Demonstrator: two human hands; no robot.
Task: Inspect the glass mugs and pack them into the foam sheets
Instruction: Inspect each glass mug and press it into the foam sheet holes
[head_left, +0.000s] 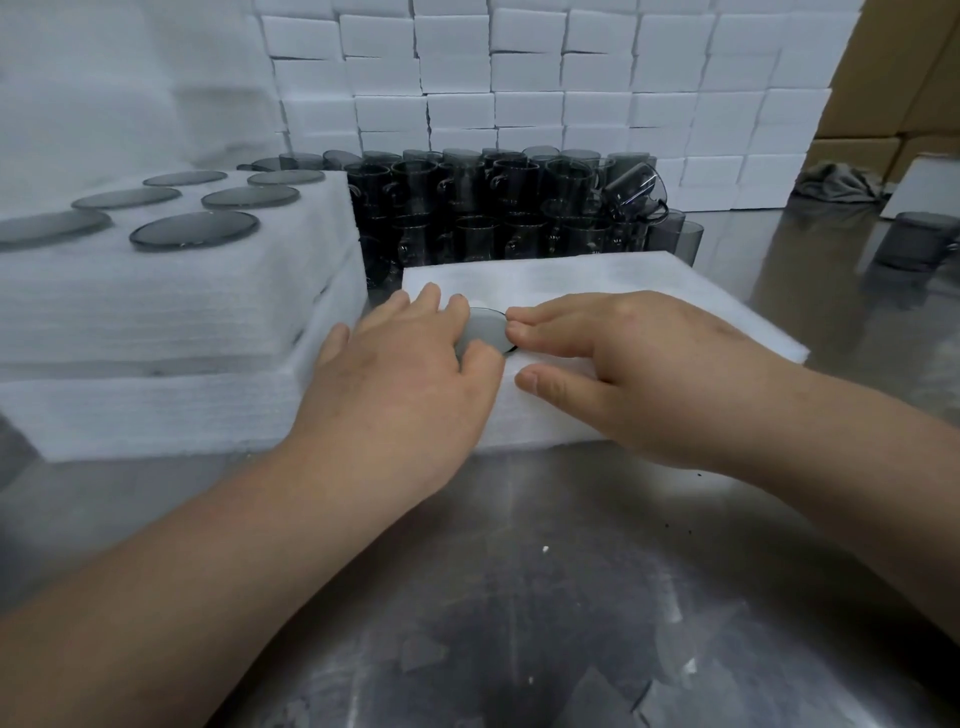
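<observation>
Glass mug in foam sheet; left hand spread on it, right hand relaxed, touching.

Reaches forward with both bare forearms, angled inward so that the hands nearly meet. Lays the left hand palm down, fingers spread and almost straight, tips pressing downward. Sets the right hand palm down as well, fingers together and bent at the knuckles, thumb stretched apart below them.

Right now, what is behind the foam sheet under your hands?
Dark glass mugs, stacked two high, then a wall of white blocks. The sheet hides the lower mugs' bases.
</observation>
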